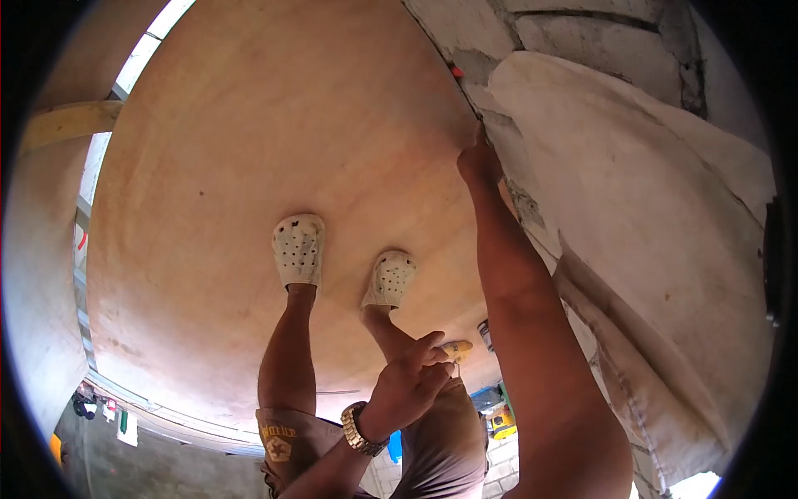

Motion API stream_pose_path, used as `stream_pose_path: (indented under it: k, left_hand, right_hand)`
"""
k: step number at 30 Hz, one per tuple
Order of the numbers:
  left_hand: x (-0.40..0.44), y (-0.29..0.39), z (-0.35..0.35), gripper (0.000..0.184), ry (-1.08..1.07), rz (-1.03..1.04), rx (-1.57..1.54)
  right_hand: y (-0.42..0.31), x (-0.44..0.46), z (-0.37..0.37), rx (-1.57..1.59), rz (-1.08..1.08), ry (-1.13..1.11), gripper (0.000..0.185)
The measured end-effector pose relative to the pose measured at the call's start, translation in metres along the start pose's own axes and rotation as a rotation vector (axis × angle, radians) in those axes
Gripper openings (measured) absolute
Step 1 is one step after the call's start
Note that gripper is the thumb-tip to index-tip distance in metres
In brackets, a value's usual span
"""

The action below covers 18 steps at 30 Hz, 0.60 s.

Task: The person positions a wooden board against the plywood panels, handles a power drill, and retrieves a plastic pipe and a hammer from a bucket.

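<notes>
Tan panel (332,158) below both hands, its edge at the right hand (480,162), one finger extended, rest folded. Left hand (407,391) half-curled; can't tell if either grips anything.

The place seems to be a building site, or perhaps a room whose construction is not finished. Under the person's shoes (298,249) there spreads a wide, bare board (208,125), which looks like plywood and has stains. In the upper right of the frame stands a wall of rough blocks (594,54), with its mortar joints uncovered and uneven. A large pale sheet (632,208) lies against this wall. On the left side, a wooden beam (71,125) and a metal strip (81,274) are exposed beside bright gaps. At the lower left one sees a plain grey surface, similar to concrete (183,466).
</notes>
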<state>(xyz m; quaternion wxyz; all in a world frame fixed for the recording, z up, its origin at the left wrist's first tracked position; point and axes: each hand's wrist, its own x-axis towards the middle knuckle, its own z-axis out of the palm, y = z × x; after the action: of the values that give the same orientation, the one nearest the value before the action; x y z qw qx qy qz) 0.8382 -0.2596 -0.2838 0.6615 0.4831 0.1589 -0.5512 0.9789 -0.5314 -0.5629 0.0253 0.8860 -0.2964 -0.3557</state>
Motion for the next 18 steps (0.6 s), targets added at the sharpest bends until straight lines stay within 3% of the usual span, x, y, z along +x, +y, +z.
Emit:
stream_pose_path:
  k: [1,4,7,10,14,16,18]
  left_hand:
    - [0.001,0.002,-0.001,0.046,0.002,-0.006,-0.008]
    - [0.001,0.008,-0.002,0.047,0.004,-0.005,-0.014]
    - [0.002,0.013,-0.002,0.047,0.004,-0.009,-0.006]
    - [0.003,0.017,-0.003,0.047,0.005,0.005,-0.027]
    - [0.003,0.022,-0.005,0.046,0.016,0.039,-0.047]
    - [0.003,0.023,-0.006,0.046,0.012,0.033,-0.054]
    - [0.001,0.019,-0.005,0.047,0.025,0.041,-0.054]
  right_hand:
    - [-0.003,0.002,0.001,0.001,0.006,0.002,0.078]
    - [-0.015,0.018,0.014,0.210,-0.213,0.294,0.072]
    - [-0.035,0.009,-0.022,0.224,-0.205,0.066,0.072]
    - [-0.002,0.021,0.007,0.048,-0.133,0.046,0.081]
    - [0.037,0.003,0.035,-0.064,-0.010,0.031,0.079]
    - [0.042,0.008,0.043,-0.079,-0.128,0.128,0.077]
    - [0.004,-0.009,0.002,-0.037,-0.368,0.266,0.074]
